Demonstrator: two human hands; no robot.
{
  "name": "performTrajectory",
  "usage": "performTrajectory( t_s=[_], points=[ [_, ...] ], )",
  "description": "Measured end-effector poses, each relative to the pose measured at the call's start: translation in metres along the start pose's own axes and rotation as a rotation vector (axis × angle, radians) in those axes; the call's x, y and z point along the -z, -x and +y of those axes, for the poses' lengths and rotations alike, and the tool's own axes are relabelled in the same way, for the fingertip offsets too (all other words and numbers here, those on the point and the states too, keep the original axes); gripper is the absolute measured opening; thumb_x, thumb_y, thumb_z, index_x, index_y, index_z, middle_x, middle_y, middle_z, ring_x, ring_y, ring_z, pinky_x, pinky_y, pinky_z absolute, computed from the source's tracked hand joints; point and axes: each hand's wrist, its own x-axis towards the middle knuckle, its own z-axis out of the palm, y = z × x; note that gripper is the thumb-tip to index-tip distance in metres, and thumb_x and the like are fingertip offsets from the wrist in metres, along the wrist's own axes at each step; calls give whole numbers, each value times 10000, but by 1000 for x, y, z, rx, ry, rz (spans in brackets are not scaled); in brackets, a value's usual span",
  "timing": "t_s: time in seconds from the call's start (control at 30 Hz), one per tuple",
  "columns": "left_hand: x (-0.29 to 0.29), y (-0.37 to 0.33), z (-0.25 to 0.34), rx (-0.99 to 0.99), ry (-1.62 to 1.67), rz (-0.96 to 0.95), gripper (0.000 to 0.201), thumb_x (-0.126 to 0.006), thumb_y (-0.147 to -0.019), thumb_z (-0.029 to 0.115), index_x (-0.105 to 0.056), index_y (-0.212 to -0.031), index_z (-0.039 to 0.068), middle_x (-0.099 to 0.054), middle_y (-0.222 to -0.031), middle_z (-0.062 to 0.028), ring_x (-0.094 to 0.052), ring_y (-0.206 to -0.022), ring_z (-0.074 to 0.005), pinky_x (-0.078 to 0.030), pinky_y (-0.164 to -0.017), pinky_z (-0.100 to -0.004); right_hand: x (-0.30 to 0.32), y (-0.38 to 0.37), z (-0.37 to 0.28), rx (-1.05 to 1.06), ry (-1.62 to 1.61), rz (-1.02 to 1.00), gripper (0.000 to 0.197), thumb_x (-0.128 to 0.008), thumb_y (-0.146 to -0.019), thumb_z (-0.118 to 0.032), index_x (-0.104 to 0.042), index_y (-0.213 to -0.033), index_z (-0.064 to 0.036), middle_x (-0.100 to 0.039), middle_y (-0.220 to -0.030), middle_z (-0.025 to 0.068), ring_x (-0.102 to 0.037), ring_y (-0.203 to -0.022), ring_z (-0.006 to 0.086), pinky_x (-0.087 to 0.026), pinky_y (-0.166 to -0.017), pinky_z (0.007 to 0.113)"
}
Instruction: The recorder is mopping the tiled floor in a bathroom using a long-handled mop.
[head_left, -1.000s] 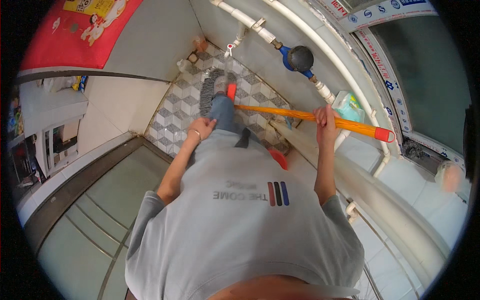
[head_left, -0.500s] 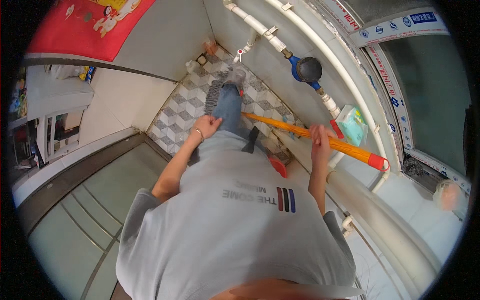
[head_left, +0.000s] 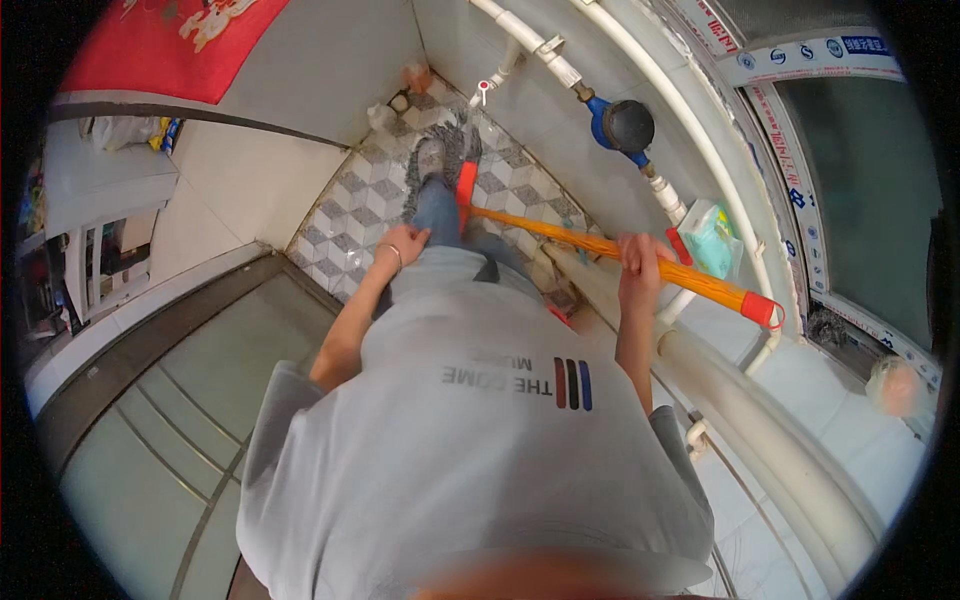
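Observation:
My right hand (head_left: pixel 643 262) is wrapped round the orange handle (head_left: pixel 560 233) of a broom, below its red end cap. The handle slants down to the left, to a red broom head (head_left: pixel 467 184) beside my lower leg. Grey bristles (head_left: pixel 470 138) spread over the tiled floor (head_left: pixel 340 215) around my shoe (head_left: pixel 431 158), which hides part of them. My left hand (head_left: pixel 405 243) is beside my thigh, its fingers curled close to my jeans (head_left: pixel 437 212). What these fingers hold, if anything, is hidden.
A white pipe with a blue water meter (head_left: pixel 622 128) runs along the right wall. Near it hangs a pack of tissues (head_left: pixel 708 240). A tap (head_left: pixel 484 90) juts out above the far floor, and small containers (head_left: pixel 385 115) stand in the corner. A glass-panelled door (head_left: pixel 190 400) is at left.
The broom head has moved farther away and now shows more beside my leg. My foot has shifted left. My right hand keeps its grip on the handle, and my left hand stays by my thigh.

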Motion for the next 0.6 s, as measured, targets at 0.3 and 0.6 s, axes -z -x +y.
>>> performTrajectory(
  t_s=[0.3,0.6],
  points=[
    [4,26,-19,41,152,108,449,-496,-792,441,-604,-647,30,-579,-653,-181,-563,-661,-361,-439,-618,-420,-47,-23,-12,52,235,-763,220,-606,-782,-177,-503,-632,-53,-487,-600,55,-482,-614,200,-388,-671,313],
    [6,100,-58,326,348,63,460,-496,-790,442,-595,-628,23,-589,-663,-183,-567,-664,-360,-438,-631,-417,-145,-44,18,168,458,-877,325,-573,-794,-164,-446,-512,-65,-417,-458,-21,-390,-416,100,-292,-407,252]
  ],
)
